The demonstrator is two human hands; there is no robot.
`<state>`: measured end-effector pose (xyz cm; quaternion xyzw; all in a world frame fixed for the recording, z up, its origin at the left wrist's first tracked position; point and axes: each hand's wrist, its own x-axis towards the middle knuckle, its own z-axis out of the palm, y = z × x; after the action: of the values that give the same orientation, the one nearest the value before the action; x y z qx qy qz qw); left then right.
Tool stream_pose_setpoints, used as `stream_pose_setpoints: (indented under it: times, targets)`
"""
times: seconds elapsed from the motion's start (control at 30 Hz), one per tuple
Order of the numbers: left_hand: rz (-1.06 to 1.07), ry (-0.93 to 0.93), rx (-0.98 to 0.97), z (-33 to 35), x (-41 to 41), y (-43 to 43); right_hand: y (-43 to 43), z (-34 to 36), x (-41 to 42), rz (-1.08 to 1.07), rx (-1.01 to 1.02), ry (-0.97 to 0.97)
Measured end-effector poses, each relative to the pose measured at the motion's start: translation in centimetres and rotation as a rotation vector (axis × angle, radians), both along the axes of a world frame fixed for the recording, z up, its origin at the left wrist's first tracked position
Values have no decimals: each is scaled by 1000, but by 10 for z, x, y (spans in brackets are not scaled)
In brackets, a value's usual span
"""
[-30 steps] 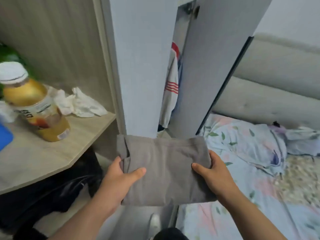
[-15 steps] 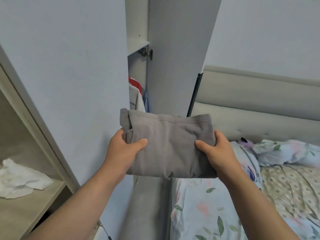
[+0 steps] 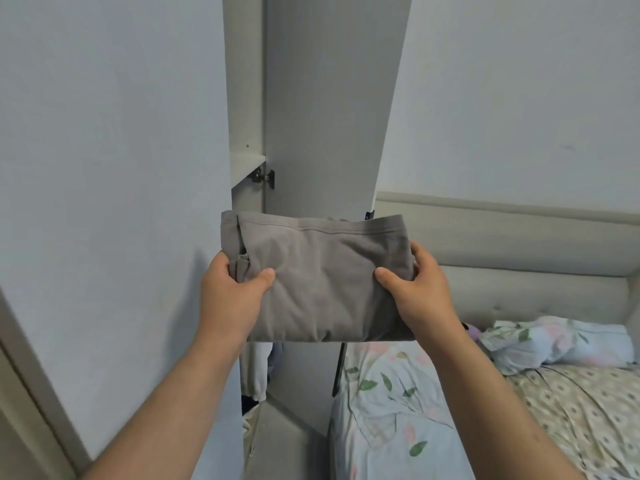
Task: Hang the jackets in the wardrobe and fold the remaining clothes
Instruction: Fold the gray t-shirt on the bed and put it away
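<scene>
I hold one folded grey garment (image 3: 322,282) up at the centre of the frame, my left hand (image 3: 230,299) gripping its left edge and my right hand (image 3: 420,296) its right edge, each thumb lying across the front while the other fingers curl behind the cloth, hidden from sight. The soft, matte fabric forms a thick rectangular bundle with a stitched hem running along the top and a bunched fold at the upper left corner; what kind of garment it is cannot be told. Behind it, in the upper centre, two tall pale wardrobe doors (image 3: 325,105) stand ajar, and the narrow gap between them reveals one white shelf (image 3: 246,164) with one dark metal hinge (image 3: 264,176) beneath it; the rest of the interior is concealed. Below the bundle, a light hanging garment (image 3: 254,370) shows only its lower part, with something dark under it too dim to identify. At the lower right, the bed (image 3: 391,410) is cut off by the frame, covered in a crumpled pale floral sheet, with a patterned beige cover farther right and one floral pillow (image 3: 557,342) beside a padded, tufted headboard (image 3: 512,261). A small purple object behind my right wrist is mostly hidden.
</scene>
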<state>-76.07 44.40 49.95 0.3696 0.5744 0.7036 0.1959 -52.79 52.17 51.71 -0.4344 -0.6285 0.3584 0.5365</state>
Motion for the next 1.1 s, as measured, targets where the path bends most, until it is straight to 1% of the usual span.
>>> stream_pose_setpoints:
  times: [0.17, 0.4, 0.5, 0.73, 0.87, 1.03, 1.1]
  targets:
    - [94, 64, 47, 10, -8, 44, 45, 11, -23, -12, 45, 22]
    - [205, 115, 67, 4, -18, 128, 144, 12, -58, 69, 92, -7]
    - [225, 138, 76, 6, -24, 167, 192, 12, -69, 121, 106, 16]
    - [311, 109, 54, 22, -41, 237, 285, 16, -97, 226, 132, 45]
    - [363, 99, 37, 30, -47, 256, 320, 17, -113, 298, 98, 98]
    - [425, 115, 29, 40, -55, 270, 348, 21, -135, 387, 71, 247]
    - [436, 124, 32, 45, -60, 275, 356, 24, -142, 396, 68, 277]
